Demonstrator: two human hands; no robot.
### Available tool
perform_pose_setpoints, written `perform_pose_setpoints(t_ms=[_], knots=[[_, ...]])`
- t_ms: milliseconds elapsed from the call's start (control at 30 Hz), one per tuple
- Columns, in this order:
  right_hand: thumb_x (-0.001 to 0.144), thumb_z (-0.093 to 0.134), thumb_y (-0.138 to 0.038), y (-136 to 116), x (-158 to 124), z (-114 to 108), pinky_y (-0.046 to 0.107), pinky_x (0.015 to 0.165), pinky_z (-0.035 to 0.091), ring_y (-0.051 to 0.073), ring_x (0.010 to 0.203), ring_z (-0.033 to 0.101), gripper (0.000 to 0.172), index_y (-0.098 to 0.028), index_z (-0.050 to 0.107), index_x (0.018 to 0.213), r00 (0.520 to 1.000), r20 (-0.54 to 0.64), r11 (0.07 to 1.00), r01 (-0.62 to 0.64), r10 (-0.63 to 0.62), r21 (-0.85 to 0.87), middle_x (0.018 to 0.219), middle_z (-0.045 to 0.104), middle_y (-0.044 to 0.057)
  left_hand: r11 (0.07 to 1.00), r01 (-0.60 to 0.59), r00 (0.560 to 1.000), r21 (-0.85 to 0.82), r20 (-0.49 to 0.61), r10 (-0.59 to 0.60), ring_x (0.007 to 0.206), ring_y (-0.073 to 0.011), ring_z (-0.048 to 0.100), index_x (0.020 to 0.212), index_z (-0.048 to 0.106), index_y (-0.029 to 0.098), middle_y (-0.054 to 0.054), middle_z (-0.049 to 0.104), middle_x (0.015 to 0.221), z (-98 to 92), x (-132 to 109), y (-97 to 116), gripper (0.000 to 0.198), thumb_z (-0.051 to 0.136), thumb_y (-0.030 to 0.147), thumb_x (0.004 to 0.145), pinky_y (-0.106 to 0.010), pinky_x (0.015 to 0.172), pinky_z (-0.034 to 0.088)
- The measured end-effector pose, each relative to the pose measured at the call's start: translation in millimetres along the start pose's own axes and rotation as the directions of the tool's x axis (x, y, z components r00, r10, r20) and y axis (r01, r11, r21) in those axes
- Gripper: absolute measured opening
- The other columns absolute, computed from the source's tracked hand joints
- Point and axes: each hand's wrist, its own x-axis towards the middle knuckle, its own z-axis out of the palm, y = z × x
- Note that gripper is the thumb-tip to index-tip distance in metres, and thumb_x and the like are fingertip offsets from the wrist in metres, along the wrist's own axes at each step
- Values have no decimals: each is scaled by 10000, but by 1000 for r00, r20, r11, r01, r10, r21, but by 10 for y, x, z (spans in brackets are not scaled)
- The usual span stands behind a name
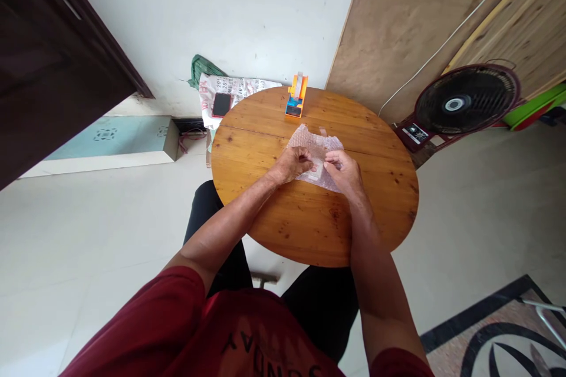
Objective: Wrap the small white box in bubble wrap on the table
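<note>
Round wooden table: both hands pinch bubble wrap (shirt reads "SUNDAY")

Both forearms reach forward, the left hand and right hand close together, fingers curled and pinching.

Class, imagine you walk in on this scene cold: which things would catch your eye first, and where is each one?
First, the two hands: the left hand and right hand meet over a sheet of bubble wrap at the middle of the round wooden table. Next, the bright orange tape dispenser at the table's far edge. Then the dark fan on the floor to the right.
</note>
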Motion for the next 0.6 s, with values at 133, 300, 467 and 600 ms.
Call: perform_pose_setpoints(t_ms=[133, 300, 467, 600], knots=[[781, 555, -256, -20, -23, 19, 414, 855, 549, 242, 918, 672, 121, -264, 629, 877, 989, 44, 989, 142, -140, -45, 996, 709, 53, 1000, 13, 1000, 7, -9, -13, 579, -72, 421, 665, 583, 145, 44, 539, 606, -8, -2, 2, 178, 724, 253, 651, -204, 542, 322], [791, 505, -184, -82, -40, 20, 434, 968, 522, 262, 1124, 625, 141, -275, 596, 849, 962, 39, 961, 271, -269, -63, 1122, 669, 70, 1000, 0, 1000, 26, -5, 0, 580, -70, 420, 663, 585, 145, 44, 543, 609, -20, 5, -6, 180, 730, 252, 657, -205, 548, 331], [811, 510, -198, -180, -57, -11, 437, 981, 515, 271, 1108, 636, 132, -264, 623, 822, 955, 71, 955, 292, -288, -57, 1149, 656, 88, 999, 13, 1000, 40, -6, -12, 589, -73, 438, 677, 598, 139, 41, 561, 625, -28, -1, 22, 140, 713, 219, 681, -207, 557, 338], [810, 556, -257, -239, -74, -9, 444, 1040, 488, 274, 1137, 627, 123, -268, 665, 864, 956, 136, 959, 272, -260, -77, 1179, 650, 87, 997, 29, 1000, 65, 0, -29, 588, -74, 420, 688, 623, 132, 42, 545, 621, -40, -15, 55, 130, 718, 220, 686, -212, 555, 318]])
